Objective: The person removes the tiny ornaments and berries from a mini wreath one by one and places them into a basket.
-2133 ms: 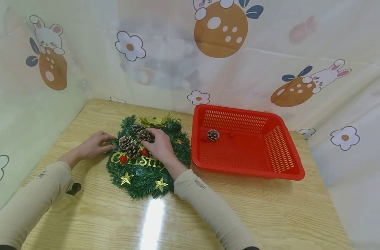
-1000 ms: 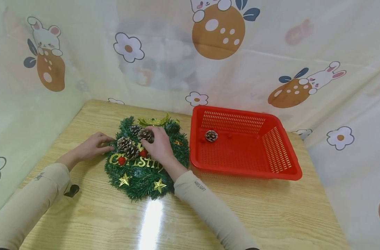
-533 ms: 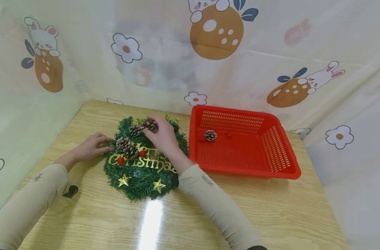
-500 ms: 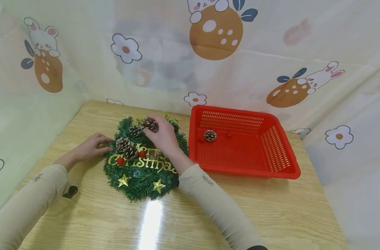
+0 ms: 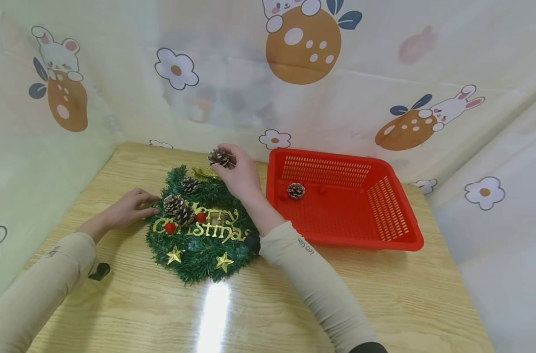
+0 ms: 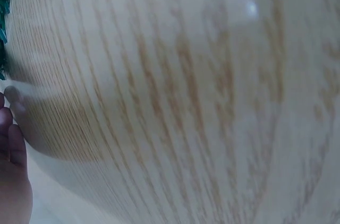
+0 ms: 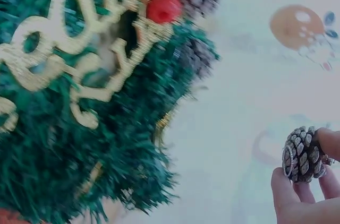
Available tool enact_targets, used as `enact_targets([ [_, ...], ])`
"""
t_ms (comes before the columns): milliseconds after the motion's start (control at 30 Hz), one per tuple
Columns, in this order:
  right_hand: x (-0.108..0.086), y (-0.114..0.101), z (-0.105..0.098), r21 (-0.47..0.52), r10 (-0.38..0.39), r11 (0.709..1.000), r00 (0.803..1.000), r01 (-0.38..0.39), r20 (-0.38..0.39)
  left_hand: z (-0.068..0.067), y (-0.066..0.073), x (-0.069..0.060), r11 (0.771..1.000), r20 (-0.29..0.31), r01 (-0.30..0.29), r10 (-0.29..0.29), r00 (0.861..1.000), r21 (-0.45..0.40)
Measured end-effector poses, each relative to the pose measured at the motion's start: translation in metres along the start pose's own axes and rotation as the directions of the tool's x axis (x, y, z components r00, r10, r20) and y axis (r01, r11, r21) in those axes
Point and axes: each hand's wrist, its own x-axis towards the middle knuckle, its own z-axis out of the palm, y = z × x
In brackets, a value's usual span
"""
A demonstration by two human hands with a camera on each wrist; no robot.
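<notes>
A green Christmas wreath (image 5: 206,250) lies on the table, bearing gold "Merry Christmas" letters, gold stars, red berries and several pine cones (image 5: 184,214). My right hand (image 5: 241,176) pinches a loose pine cone (image 5: 219,157) between thumb and fingers, raised above the wreath's far edge. The right wrist view shows that cone (image 7: 303,155) apart from the greenery, with a thin loop on its side. My left hand (image 5: 133,208) rests at the wreath's left edge, its relaxed fingertips touching the greenery. Only part of the left hand (image 6: 13,181) appears in the left wrist view.
A red plastic basket (image 5: 347,242) stands right of the wreath, with one pine cone (image 5: 296,190) inside. Behind the wooden table (image 5: 382,304) hangs a patterned curtain (image 5: 232,98). A gold bow (image 5: 204,173) sits at the wreath's far edge.
My right hand has lifted the pine cone off the wreath, moving it up, away and slightly right. More of the gold letters now show. My left hand has stayed at the wreath's edge.
</notes>
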Motion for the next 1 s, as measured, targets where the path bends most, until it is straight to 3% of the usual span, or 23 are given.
enact_targets([
  [100,0.005,-0.005,-0.012,0.081,0.032,0.996,0.999,-0.029,-0.029,0.000,0.002,0.000,1.000,0.001,-0.003,0.003,1.000,0.001],
  [433,0.022,-0.008,-0.063,0.046,0.086,0.996,0.985,-0.080,-0.150,-0.001,0.003,0.002,1.000,0.010,0.001,-0.001,1.000,0.009],
  [733,0.034,0.014,-0.107,0.013,0.177,0.984,0.960,-0.178,-0.216,-0.003,0.004,0.002,1.000,0.008,-0.002,0.002,1.000,0.017],
  [1000,0.037,0.051,-0.138,0.002,0.296,0.952,0.919,-0.306,-0.262,-0.003,0.004,0.001,1.000,0.005,-0.008,0.008,1.000,0.021],
])
